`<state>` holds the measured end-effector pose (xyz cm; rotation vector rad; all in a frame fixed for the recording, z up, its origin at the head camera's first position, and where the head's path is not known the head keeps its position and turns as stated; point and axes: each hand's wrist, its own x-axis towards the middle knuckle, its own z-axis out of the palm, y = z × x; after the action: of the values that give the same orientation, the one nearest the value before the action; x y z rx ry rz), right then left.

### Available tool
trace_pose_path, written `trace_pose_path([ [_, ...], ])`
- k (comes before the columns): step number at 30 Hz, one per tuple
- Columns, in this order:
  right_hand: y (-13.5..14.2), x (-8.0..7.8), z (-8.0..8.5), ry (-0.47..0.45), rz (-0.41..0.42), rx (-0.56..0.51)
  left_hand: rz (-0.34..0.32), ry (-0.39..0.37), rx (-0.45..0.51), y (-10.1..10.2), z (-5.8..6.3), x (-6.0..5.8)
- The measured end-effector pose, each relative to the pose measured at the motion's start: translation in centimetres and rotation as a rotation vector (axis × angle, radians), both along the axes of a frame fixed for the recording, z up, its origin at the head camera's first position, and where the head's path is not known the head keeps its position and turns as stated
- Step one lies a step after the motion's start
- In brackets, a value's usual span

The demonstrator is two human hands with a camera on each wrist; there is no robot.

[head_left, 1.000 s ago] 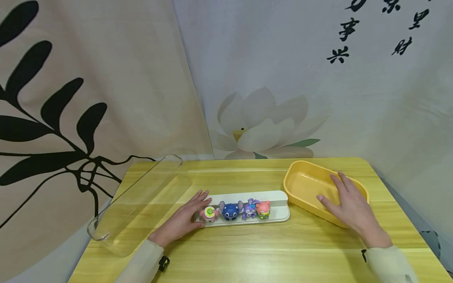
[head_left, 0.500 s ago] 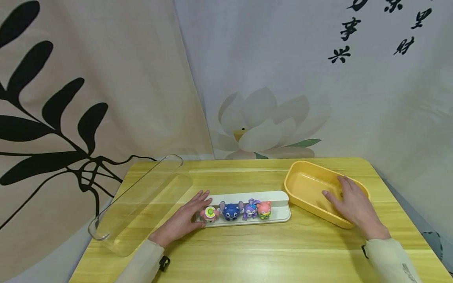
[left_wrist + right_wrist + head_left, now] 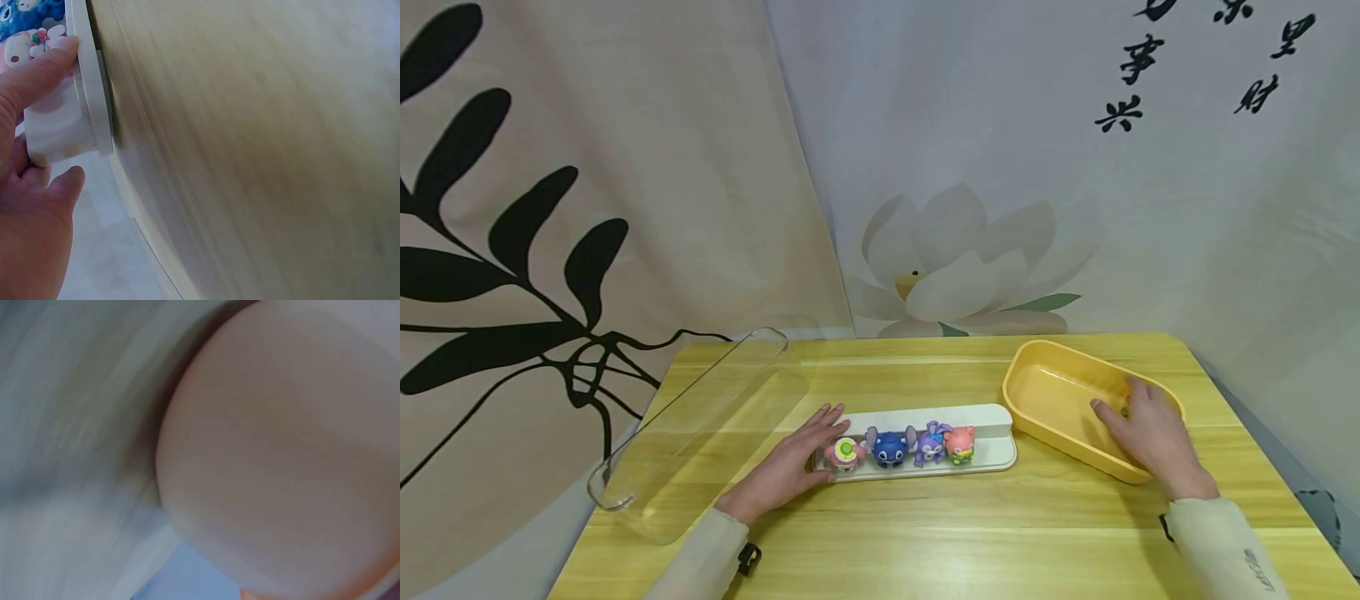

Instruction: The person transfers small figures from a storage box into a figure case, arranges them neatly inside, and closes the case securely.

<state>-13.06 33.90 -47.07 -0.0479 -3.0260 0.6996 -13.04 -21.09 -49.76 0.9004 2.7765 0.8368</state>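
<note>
My left hand (image 3: 793,462) holds the left end of a white stepped display stand (image 3: 992,454). In the left wrist view, the thumb (image 3: 56,59) lies on its front edge, fingers behind. Along the stand's lower step sit a pink figurine with a round green-and-yellow top (image 3: 845,453), a blue big-eared figurine (image 3: 891,447), a purple long-eared figurine (image 3: 930,443) and a pink-and-green figurine (image 3: 959,445). My right hand (image 3: 1161,442) reaches into a yellow tray (image 3: 1052,392), thumb spread from the fingers. A small colourful thing (image 3: 1125,407) peeks out there, mostly hidden. Blurred skin fills most of the right wrist view.
A long clear plastic cover (image 3: 700,433) lies slantwise at the left, overlapping the table's left edge in the head view. The wooden table (image 3: 925,542) ends at a printed cloth backdrop (image 3: 970,167) behind it.
My right hand has shifted slightly to the right within the tray and its fingers have bent downward; a bit of the colourful thing now shows beside them. The left hand and stand have stayed put.
</note>
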Motion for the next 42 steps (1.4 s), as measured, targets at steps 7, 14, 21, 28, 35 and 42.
trace_pose_path([
  [7, -0.6, -0.5, -0.2, 0.018, 0.06, -0.016, 0.001, 0.006, -0.002, -0.1, 0.1, 0.0],
  [14, -1.4, -0.5, 0.0, 0.003, 0.135, -0.085, 0.003, 0.005, 0.001, 0.0, 0.1, 0.0],
  [21, -0.5, -0.4, 0.0, 0.001, 0.091, -0.103, 0.009, -0.002, -0.002, -0.1, 0.1, 0.0],
  [28, 0.2, -0.7, -0.1, -0.038, 0.044, -0.098, 0.011, -0.002, 0.001, -0.1, 0.0, 0.1],
  [35, 0.5, -0.9, -0.2, -0.076, 0.03, -0.088, 0.013, -0.007, 0.005, 0.0, 0.0, 0.1],
  [42, 0.8, -1.2, -0.4, -0.11, 0.018, -0.079, 0.008, -0.003, 0.005, 0.0, 0.1, 0.1],
])
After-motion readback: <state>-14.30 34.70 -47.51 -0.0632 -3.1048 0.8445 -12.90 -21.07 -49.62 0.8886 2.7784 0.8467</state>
